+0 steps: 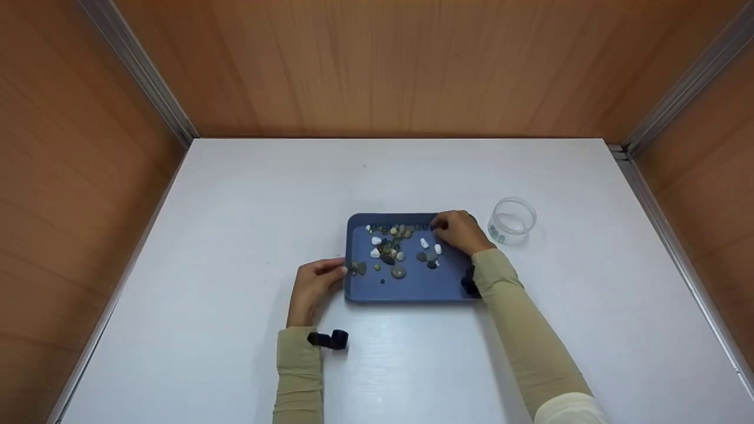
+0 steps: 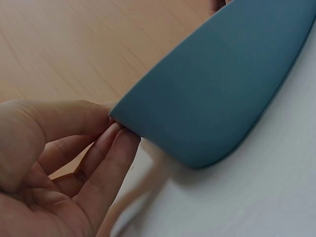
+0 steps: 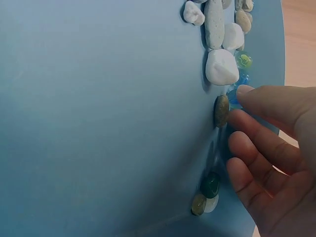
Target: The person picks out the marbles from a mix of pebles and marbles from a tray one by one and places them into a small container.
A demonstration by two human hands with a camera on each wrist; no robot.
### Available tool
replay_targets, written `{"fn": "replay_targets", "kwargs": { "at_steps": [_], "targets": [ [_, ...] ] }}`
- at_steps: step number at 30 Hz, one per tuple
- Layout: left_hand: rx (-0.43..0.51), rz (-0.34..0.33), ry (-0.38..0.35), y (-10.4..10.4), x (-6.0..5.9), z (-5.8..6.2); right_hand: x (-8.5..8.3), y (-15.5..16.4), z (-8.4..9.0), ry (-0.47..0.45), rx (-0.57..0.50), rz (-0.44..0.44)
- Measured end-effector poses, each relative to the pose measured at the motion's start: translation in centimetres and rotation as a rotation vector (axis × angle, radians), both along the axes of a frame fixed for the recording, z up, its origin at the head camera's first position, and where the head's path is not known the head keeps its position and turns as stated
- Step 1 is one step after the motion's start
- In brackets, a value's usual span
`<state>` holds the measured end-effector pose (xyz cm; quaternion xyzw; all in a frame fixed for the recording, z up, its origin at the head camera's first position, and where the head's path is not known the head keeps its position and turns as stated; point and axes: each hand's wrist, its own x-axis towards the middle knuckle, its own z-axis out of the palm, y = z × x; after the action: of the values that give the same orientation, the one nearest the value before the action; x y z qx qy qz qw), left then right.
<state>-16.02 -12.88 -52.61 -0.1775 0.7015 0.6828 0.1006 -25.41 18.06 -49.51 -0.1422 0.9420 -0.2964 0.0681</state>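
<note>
Near the middle of the white table [image 1: 235,194] sits a blue tray [image 1: 412,285] of pebbles [image 1: 389,250]. Left hand [image 1: 312,288] pinches the tray's left rim between thumb and fingers [image 2: 116,148]. Right hand [image 1: 459,231] reaches the tray's far right corner, its loosely curled fingers [image 3: 247,148] touching a blue bead [image 3: 233,98]. A clear glass bowl [image 1: 512,219] stands just right of the tray

Blue tray [image 1: 412,288], white and grey pebbles [image 1: 389,250]

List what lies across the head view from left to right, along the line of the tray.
Left hand → blue tray holding pebbles → right hand → clear glass bowl.
</note>
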Motion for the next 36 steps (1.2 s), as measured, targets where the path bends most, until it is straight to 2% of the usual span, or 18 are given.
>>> {"fn": "replay_targets", "kwargs": {
  "at_steps": [4, 14, 25, 36],
  "targets": [
    [-0.003, -0.003, 0.013, -0.05, -0.06, -0.03, -0.01, -0.05, -0.12, -0.004, -0.003, -0.005],
    [-0.017, -0.001, -0.008, -0.03, -0.03, 0.02, -0.05, -0.06, -0.34, -0.018, 0.018, -0.020],
    [-0.019, 0.001, 0.002, 0.08, -0.11, -0.01, 0.08, 0.14, -0.62, 0.004, 0.008, -0.006],
    [0.031, 0.000, 0.010, 0.17, -0.22, -0.19, 0.20, 0.38, -0.56, -0.036, -0.033, 0.003]
  ]
}}
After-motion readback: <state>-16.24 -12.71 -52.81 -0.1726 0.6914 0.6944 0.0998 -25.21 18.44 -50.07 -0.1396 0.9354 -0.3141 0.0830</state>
